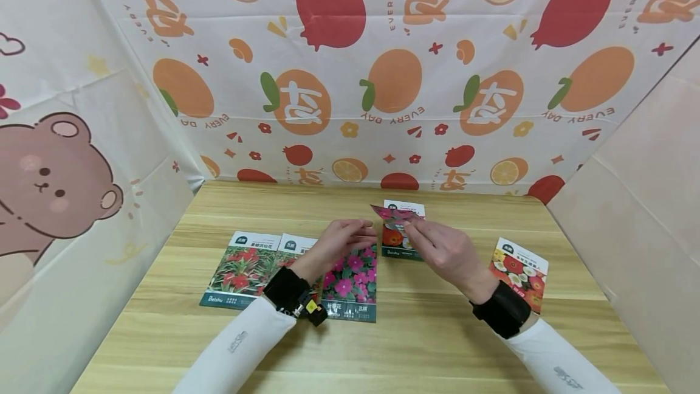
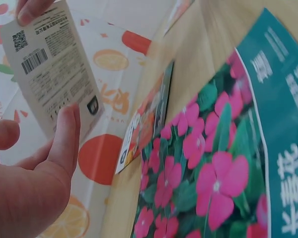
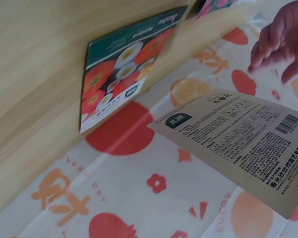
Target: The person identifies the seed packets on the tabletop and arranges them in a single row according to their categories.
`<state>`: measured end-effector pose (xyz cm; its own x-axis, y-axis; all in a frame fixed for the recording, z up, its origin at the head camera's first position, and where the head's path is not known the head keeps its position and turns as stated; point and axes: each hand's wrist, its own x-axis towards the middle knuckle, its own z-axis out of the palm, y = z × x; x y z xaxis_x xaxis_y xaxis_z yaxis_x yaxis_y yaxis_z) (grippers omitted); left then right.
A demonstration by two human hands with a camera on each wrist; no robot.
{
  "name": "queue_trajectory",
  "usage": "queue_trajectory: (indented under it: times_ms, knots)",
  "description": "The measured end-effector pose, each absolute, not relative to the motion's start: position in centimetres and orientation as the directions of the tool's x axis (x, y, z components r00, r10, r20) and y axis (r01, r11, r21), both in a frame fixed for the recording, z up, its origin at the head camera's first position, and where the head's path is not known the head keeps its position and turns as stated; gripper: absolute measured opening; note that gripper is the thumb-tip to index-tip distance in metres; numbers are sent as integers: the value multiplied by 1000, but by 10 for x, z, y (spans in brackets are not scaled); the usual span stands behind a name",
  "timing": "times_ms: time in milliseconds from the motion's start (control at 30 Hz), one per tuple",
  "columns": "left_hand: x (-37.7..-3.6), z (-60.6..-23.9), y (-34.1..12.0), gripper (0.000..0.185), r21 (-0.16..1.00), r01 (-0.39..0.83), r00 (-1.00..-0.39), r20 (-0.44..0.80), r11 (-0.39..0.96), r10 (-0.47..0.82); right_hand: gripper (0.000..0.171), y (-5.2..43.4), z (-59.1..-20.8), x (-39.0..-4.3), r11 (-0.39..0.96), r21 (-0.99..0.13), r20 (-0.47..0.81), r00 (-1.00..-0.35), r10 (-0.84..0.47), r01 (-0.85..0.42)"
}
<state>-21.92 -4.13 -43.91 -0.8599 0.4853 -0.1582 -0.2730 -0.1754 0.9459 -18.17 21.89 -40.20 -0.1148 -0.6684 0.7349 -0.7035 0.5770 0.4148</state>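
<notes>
My right hand [image 1: 451, 257] pinches a seed packet [image 1: 395, 215] by its edge, lifted and tilted above the table. In the right wrist view the held packet's [image 3: 233, 144] printed back shows, with a barcode. My left hand [image 1: 340, 245] reaches toward the lifted packet, fingers extended and holding nothing. In the left wrist view its fingers [image 2: 67, 129] overlap the packet's lower end. Below the left hand lies a packet of pink flowers [image 1: 350, 287], partly covered by that hand and wrist. Behind the held packet lies a packet of red and white flowers [image 1: 392, 238], partly hidden.
Two packets with red flowers lie at the left, one [image 1: 243, 269] beside another [image 1: 290, 243] that the left arm partly covers. At the right lies one more flower packet [image 1: 519, 275]. A fruit-print cloth [image 1: 350, 138] hangs behind the wooden table [image 1: 426, 345].
</notes>
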Motion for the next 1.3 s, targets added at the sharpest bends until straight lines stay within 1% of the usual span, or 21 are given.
queue_trajectory:
  times_ms: [200, 367, 433, 533, 667, 833, 933, 1033, 1100, 1167, 1233, 1300]
  knots:
    - [-222, -438, -36, 43, 907, -344, -879, -220, -244, 423, 24, 212, -406, -178, 532, 445, 709, -80, -701, -721]
    - [-223, -439, -36, 40, 890, -362, -891, -245, -275, 382, 24, 210, -412, -177, 490, 478, 691, -32, -722, -729]
    - [-223, -440, -36, 39, 893, -352, -896, -236, -279, 376, 24, 210, -416, -176, 475, 494, 679, -19, -734, -728]
    - [-223, -441, -37, 38, 901, -337, -903, -226, -275, 366, 27, 210, -422, -174, 464, 501, 653, -32, -756, -730]
    - [-223, -441, -37, 42, 910, -329, -910, -233, -255, 343, 31, 210, -428, -171, 457, 507, 620, -59, -782, -731]
    - [-222, -442, -38, 45, 919, -315, -919, -234, -235, 317, 31, 209, -433, -170, 438, 512, 599, -58, -799, -739]
    - [-222, -442, -39, 45, 929, -297, -926, -223, -223, 305, 32, 208, -434, -170, 428, 484, 598, -69, -799, -763]
    - [-222, -443, -42, 46, 937, -277, -935, -213, -211, 283, 36, 210, -432, -173, 421, 406, 627, -88, -774, -811]
    - [-222, -443, -45, 47, 945, -259, -943, -204, -198, 262, 40, 216, -430, -178, 441, 337, 663, -123, -739, -832]
    - [-222, -444, -49, 47, 954, -236, -951, -189, -182, 246, 42, 225, -428, -184, 496, 246, 694, -206, -690, -833]
    - [-222, -445, -54, 46, 963, -219, -955, -178, -159, 237, 41, 235, -428, -190, 580, 152, 694, -332, -639, -800]
    - [-221, -448, -61, 46, 969, -207, -957, -172, -135, 235, 35, 245, -430, -196, 676, 49, 650, -490, -581, -736]
